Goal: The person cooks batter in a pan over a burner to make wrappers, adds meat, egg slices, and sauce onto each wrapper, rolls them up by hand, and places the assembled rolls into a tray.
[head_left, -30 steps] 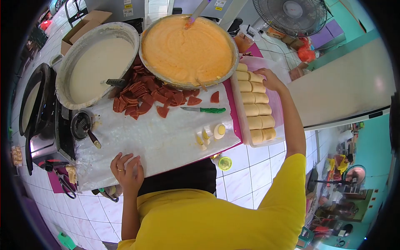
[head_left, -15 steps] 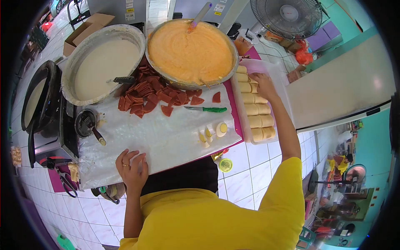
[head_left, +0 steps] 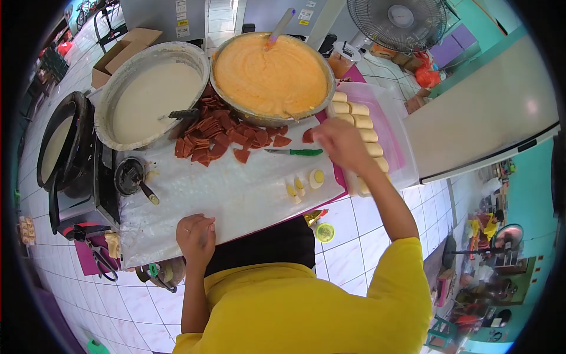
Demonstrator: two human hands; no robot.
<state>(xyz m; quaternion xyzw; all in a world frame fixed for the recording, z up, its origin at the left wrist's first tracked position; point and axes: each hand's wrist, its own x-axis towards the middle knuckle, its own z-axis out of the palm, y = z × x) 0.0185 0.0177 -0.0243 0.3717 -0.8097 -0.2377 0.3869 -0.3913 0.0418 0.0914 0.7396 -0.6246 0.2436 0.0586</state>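
Note:
My right hand (head_left: 341,143), blurred by motion, is over the right edge of the table. Its fingertips are beside a lone reddish-brown meat slice (head_left: 308,135); whether they touch it is unclear. Below lies a green-handled knife (head_left: 305,152). Under and behind my right forearm are pale rolls (head_left: 362,121) in rows inside a clear plastic tub (head_left: 407,159). At the near table edge my left hand (head_left: 197,239) rests with loosely curled fingers and nothing visible in it. A halved boiled egg (head_left: 316,179) and egg wedges (head_left: 295,190) lie on the white plastic sheet (head_left: 236,194).
Behind the meat slices (head_left: 209,133) stand a basin of orange batter (head_left: 268,74) and a basin of pale batter (head_left: 147,100). At left are a black pan (head_left: 56,141) and a small dark bowl with a brush (head_left: 130,177). A fan (head_left: 401,17) stands beyond.
My right hand has left the rolls and moved left to the lone meat slice. Fewer rolls are visible beside the forearm. My left hand's fingers have drawn closer together. The view has shifted slightly.

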